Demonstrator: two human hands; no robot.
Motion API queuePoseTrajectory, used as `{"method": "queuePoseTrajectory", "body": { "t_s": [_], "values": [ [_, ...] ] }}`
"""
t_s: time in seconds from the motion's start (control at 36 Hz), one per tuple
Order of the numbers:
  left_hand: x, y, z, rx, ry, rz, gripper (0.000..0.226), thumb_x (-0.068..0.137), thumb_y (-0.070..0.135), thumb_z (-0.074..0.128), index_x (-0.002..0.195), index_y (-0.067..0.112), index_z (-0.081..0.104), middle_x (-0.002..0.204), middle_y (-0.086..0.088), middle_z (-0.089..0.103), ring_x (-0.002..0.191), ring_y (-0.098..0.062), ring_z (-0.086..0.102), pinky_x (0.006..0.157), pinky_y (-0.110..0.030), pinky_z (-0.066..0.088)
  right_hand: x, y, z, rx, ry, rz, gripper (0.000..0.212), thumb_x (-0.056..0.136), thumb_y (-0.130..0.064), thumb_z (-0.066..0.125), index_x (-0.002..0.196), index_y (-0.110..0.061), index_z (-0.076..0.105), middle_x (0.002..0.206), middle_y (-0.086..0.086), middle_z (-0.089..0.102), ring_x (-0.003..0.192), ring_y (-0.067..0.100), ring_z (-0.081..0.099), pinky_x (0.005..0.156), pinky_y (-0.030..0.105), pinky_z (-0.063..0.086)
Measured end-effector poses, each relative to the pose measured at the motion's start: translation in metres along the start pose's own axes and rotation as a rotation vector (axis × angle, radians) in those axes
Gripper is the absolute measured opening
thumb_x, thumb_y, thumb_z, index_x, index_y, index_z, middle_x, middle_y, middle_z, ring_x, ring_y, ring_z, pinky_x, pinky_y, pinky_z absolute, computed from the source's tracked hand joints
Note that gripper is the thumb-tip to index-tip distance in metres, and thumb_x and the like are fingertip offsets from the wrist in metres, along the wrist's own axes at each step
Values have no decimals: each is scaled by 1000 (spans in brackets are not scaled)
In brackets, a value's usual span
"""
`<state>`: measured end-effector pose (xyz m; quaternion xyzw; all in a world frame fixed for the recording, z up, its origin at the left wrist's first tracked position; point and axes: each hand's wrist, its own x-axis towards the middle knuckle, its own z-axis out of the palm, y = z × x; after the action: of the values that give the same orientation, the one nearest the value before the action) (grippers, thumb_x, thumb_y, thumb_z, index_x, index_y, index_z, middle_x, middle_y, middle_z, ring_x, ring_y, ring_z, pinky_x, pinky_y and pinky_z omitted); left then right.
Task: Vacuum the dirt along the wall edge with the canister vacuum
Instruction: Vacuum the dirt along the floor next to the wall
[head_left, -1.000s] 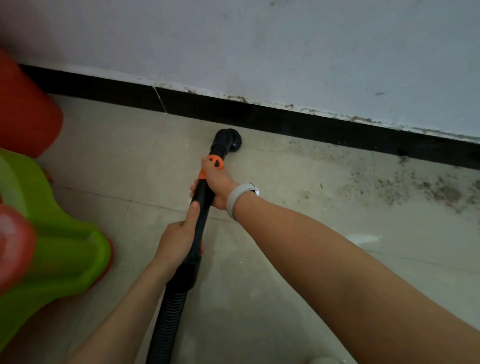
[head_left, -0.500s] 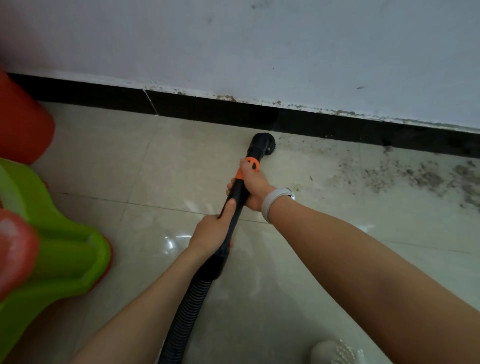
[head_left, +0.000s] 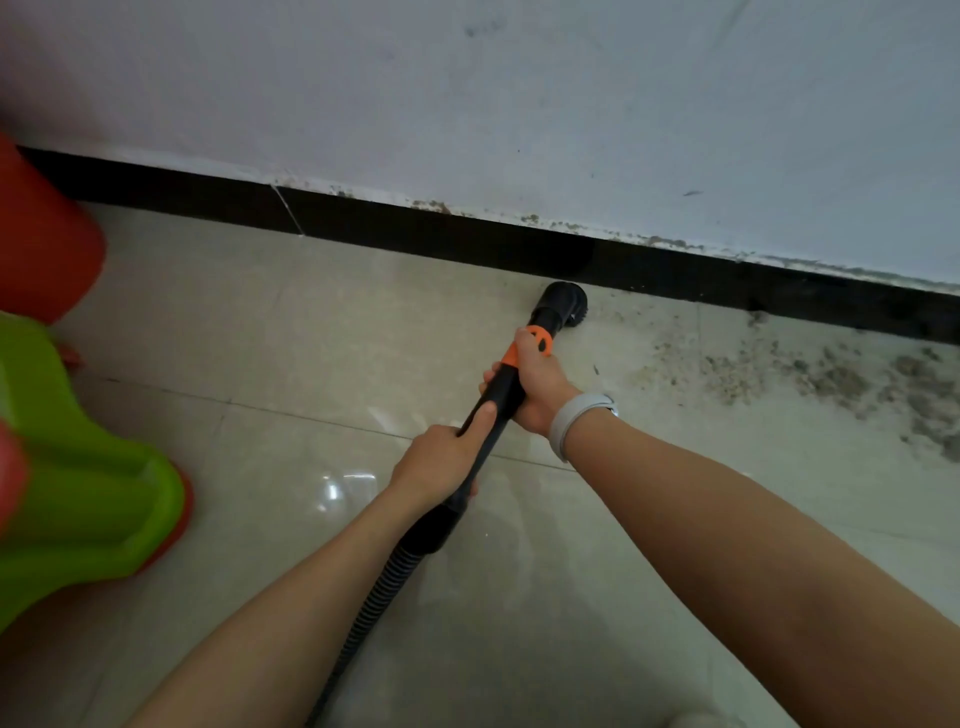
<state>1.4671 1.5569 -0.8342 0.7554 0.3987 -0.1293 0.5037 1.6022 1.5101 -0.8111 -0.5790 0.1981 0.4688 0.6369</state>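
A black vacuum wand (head_left: 498, 400) with an orange collar ends in a round brush head (head_left: 563, 306) that sits on the floor against the black skirting (head_left: 467, 239). My right hand (head_left: 537, 384) grips the wand just below the orange collar; a grey wristband is on that wrist. My left hand (head_left: 441, 462) grips the wand lower down, thumb along it, where the ribbed black hose (head_left: 379, 592) joins. Grey-brown dirt (head_left: 810, 374) is strewn on the tiles to the right of the brush, along the wall edge. The canister is out of view.
A green plastic piece (head_left: 78, 493) with an orange base stands at the left, a red-orange object (head_left: 36, 244) behind it near the wall. The white wall (head_left: 519, 104) is scuffed above the skirting. Glossy beige tiles (head_left: 260, 322) cover the floor.
The brush head has slid right along the skirting toward the dirt patch, both hands keeping their grip on the wand. The view has shifted with it.
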Motion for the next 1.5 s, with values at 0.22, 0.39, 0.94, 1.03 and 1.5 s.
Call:
{"method": "queuePoseTrajectory", "body": {
  "t_s": [0.22, 0.39, 0.94, 1.03, 1.5],
  "values": [
    [-7, 31, 35, 83, -11, 10, 74, 86, 77, 28, 63, 15, 63, 51, 2, 67, 55, -17, 68, 74, -33, 57, 1, -12, -49, 47, 65, -11, 27, 99, -36, 50, 98, -9, 44, 72, 10, 52, 59, 23, 55, 58, 38, 52],
    [-13, 45, 41, 95, -13, 5, 75, 85, 78, 29, 65, 14, 63, 54, 2, 68, 55, -17, 68, 73, -33, 57, 3, -18, -63, 60, 107, -9, 30, 98, -39, 51, 92, -10, 46, 70, 9, 54, 57, 22, 58, 50, 31, 52],
    [-15, -22, -32, -31, 435, -141, 79, 90, 71, 29, 61, 9, 69, 53, 0, 68, 60, -19, 67, 59, -28, 44, 11, 8, 71, -186, -200, 15, 26, 98, -34, 51, 101, -8, 46, 70, 11, 52, 55, 23, 57, 61, 38, 55],
    [-10, -24, -37, -24, 399, -169, 79, 90, 72, 28, 69, 8, 70, 55, -2, 69, 61, -20, 67, 56, -27, 42, 17, 12, 74, -201, -199, 22, 26, 98, -33, 51, 94, -8, 47, 70, 10, 53, 54, 22, 58, 64, 39, 56],
    [-10, 6, 2, 11, 362, -173, 76, 89, 74, 26, 76, 11, 65, 64, -6, 69, 64, -23, 66, 69, -34, 53, 15, -4, 33, -154, -180, 3, 25, 99, -34, 50, 92, -11, 47, 70, 9, 51, 55, 22, 56, 54, 33, 53]
  ]
}}
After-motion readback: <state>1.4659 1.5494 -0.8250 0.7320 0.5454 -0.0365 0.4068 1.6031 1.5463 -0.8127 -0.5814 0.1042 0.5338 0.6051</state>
